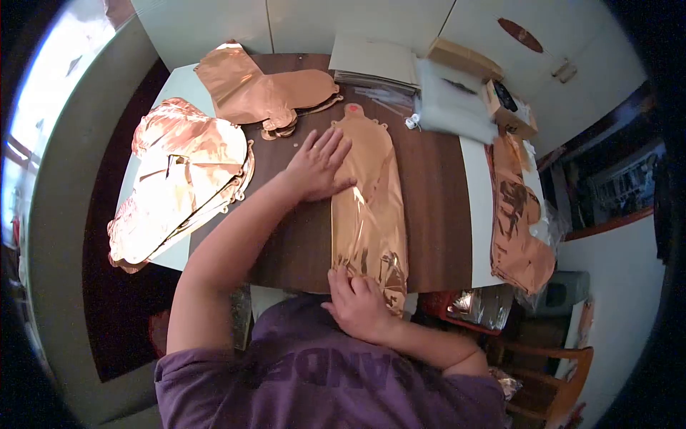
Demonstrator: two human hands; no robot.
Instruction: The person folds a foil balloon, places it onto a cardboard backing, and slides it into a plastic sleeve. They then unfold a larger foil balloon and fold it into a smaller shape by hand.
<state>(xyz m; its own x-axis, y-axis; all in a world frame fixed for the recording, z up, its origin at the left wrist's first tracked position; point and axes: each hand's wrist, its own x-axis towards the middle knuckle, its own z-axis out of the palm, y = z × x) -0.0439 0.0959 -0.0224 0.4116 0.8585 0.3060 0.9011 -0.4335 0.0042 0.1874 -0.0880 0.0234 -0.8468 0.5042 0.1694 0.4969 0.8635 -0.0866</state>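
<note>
A long, flat copper-coloured foil balloon lies lengthwise in front of me, its rounded far end bearing a small red mark and little tabs. Its near end is creased and hangs over the table's front edge. My left hand is open with fingers spread, at the balloon's left edge near the far end; the thumb reaches over the foil. At the near end my right hand lies on the foil, fingers stretched out and thumb pointing left. Its palm hides part of the creased end.
Stacks of flat foil balloons lie at the left, the back left and the right edge of the brown table. Along the back are a pile of white sheets, a clear plastic bag and a small cardboard box.
</note>
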